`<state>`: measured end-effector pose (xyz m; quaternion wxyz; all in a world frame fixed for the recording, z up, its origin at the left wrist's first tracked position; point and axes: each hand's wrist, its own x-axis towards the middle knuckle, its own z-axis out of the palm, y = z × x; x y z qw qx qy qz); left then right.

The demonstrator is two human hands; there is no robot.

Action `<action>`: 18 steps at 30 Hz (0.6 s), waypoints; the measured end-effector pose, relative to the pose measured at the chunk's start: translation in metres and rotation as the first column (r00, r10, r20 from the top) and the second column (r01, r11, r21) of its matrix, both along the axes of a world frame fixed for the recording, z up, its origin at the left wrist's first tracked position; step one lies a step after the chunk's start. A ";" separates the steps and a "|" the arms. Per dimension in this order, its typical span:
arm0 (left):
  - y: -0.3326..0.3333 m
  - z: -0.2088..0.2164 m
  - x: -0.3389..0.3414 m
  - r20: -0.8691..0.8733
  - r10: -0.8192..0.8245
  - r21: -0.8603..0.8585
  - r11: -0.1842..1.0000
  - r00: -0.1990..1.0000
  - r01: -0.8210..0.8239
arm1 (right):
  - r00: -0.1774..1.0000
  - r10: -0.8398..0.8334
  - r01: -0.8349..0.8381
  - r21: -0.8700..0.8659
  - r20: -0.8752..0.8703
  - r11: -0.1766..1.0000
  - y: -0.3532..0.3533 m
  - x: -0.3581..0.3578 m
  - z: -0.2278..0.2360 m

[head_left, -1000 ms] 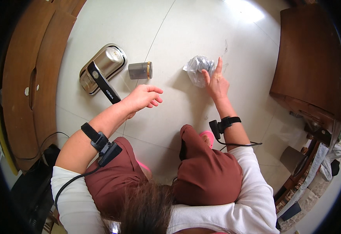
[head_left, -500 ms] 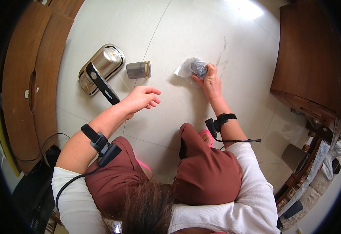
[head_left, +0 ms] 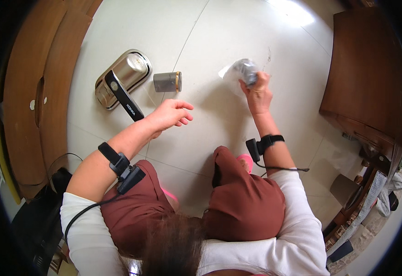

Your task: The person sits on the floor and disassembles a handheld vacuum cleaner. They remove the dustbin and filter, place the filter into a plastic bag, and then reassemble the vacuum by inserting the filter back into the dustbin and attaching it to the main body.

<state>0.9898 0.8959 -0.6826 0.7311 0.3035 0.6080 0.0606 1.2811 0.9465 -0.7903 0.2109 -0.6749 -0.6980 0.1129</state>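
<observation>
- Head view: the plastic bag (head_left: 245, 71) was pinched in the right hand (head_left: 259, 95), right of the grey canister (head_left: 165, 82), its folds blurred!
- The left hand (head_left: 169, 114) was held loosely spread, thumb hard to make out.
- The black handle (head_left: 123, 96) was seemingly part-covered by the left forearm (head_left: 129, 133).

The pale tiled floor (head_left: 205, 133), crossed by thin dark joint lines (head_left: 193, 32), served as the supporting surface. An oblong metallic appliance (head_left: 131, 71) with a black handle (head_left: 123, 95) lay on its left portion; a grey translucent cylindrical container (head_left: 165, 83), gold-rimmed, lay sideways just beside it.
</observation>
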 end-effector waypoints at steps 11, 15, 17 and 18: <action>0.003 0.008 0.001 0.052 -0.010 0.023 1.000 0.999 0.009 | 0.996 -0.077 0.078 0.021 -0.045 0.997 0.001 0.007 0.011; 0.011 0.004 -0.007 0.002 -0.015 0.033 0.999 1.000 0.015 | 0.999 -0.033 0.033 -0.111 0.008 0.993 0.004 0.005 0.003; 0.012 0.004 0.000 0.036 -0.027 0.048 0.999 0.999 0.025 | 0.999 -0.037 0.038 -0.130 0.011 0.991 0.002 0.014 -0.009; 0.007 0.004 0.002 0.014 -0.017 0.037 0.999 1.000 0.017 | 0.999 -0.046 0.048 -0.136 0.018 0.990 -0.002 0.020 -0.013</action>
